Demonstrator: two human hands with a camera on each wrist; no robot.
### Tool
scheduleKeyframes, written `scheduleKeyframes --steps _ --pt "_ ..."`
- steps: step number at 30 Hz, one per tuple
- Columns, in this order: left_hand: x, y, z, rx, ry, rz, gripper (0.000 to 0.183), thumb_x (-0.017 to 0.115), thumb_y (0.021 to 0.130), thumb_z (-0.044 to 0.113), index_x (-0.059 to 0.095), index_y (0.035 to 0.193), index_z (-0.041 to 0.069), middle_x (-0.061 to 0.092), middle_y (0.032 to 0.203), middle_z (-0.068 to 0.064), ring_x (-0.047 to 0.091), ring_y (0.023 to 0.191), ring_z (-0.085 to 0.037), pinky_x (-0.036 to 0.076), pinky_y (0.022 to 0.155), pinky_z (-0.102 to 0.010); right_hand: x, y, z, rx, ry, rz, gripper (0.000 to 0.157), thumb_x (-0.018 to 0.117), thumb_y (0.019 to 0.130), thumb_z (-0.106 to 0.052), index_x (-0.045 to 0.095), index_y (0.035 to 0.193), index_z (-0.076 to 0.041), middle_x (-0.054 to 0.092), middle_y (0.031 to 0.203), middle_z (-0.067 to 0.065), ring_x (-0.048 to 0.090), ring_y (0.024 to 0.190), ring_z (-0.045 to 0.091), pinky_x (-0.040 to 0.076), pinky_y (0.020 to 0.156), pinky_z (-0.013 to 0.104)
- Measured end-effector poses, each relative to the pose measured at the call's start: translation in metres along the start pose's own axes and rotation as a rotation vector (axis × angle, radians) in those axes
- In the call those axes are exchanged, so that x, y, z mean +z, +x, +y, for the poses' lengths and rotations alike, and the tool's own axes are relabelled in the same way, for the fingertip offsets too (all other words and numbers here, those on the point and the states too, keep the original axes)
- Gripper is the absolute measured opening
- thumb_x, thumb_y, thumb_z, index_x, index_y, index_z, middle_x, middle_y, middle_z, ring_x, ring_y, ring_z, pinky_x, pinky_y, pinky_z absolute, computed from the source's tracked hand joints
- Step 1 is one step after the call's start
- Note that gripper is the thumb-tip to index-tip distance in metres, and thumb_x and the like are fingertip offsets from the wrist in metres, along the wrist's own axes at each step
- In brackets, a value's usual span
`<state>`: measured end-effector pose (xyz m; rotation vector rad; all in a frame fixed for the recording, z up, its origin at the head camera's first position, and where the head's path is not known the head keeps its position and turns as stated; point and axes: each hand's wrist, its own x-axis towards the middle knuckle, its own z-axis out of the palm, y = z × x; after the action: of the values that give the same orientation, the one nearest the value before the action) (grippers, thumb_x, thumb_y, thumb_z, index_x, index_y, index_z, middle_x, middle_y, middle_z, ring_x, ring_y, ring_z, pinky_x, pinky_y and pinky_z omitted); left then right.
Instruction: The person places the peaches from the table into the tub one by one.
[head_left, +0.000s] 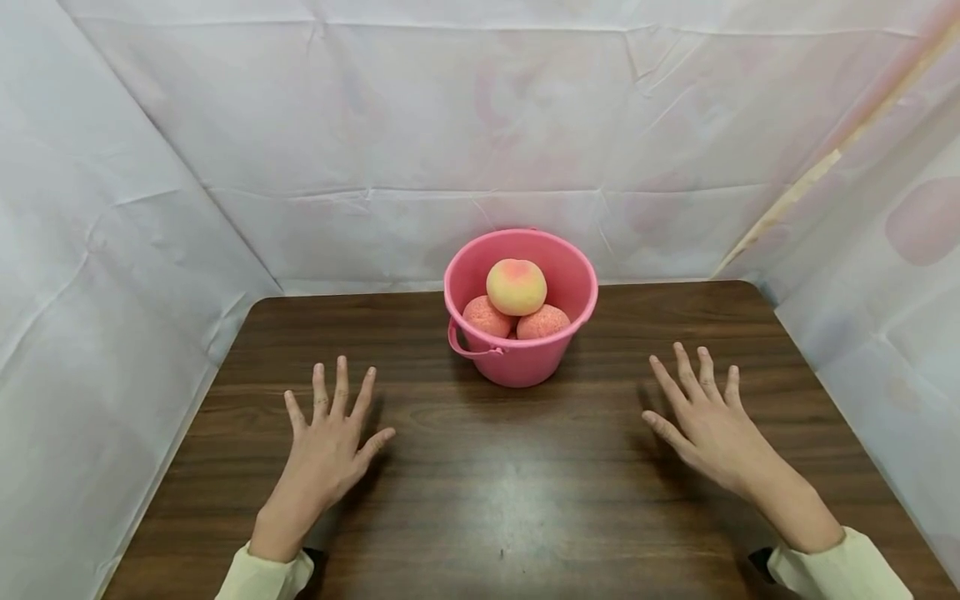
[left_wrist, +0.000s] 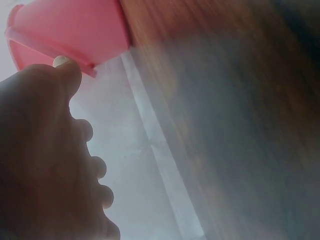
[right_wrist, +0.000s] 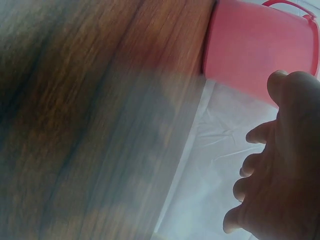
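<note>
A pink bucket stands upright at the back middle of the table, its handle hanging down at the front left. Inside it, a yellow and pink peach rests on top of two rough coral-pink balls; whatever lies below them is hidden. My left hand is spread, palm down, over the table to the left of the bucket, holding nothing. To the bucket's right, my right hand is likewise spread with nothing in it. Both wrist views show the bucket's side beyond the thumb, apart from the hand.
The dark wooden table has rounded back corners. White sheeting with faint pink patches hangs behind it as a back wall, with more sheeting on the left side and right side. The bucket stands close to the back edge.
</note>
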<state>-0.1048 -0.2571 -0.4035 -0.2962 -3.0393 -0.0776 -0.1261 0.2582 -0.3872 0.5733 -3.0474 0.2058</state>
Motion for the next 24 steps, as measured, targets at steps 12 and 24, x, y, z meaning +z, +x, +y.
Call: scheduleKeyframes --steps 12,24 --pt "-0.0028 0.0000 0.0007 0.001 -0.006 0.020 0.085 0.044 0.096 0.064 0.005 0.160 0.024 -0.016 0.165 -0.015 -0.018 0.150 -0.043 -0.001 0.110 -0.081 -0.0044 -0.0004 -0.0015 0.011 0.019 -0.004 0.077 0.043 0.102 -0.050 -0.001 0.160 -0.024 -0.014 0.165 0.013 -0.018 0.151 0.039 -0.018 0.113 0.071" --pt "-0.0016 -0.0002 0.0023 0.016 0.001 0.054 0.085 0.046 0.096 0.063 0.006 0.160 0.024 -0.011 0.165 -0.017 -0.014 0.151 -0.044 0.003 0.110 -0.081 -0.0059 -0.0070 -0.0025 0.006 0.049 -0.025 0.074 0.039 0.104 -0.049 -0.001 0.160 -0.021 -0.015 0.164 0.014 -0.019 0.150 0.041 -0.014 0.111 0.075"
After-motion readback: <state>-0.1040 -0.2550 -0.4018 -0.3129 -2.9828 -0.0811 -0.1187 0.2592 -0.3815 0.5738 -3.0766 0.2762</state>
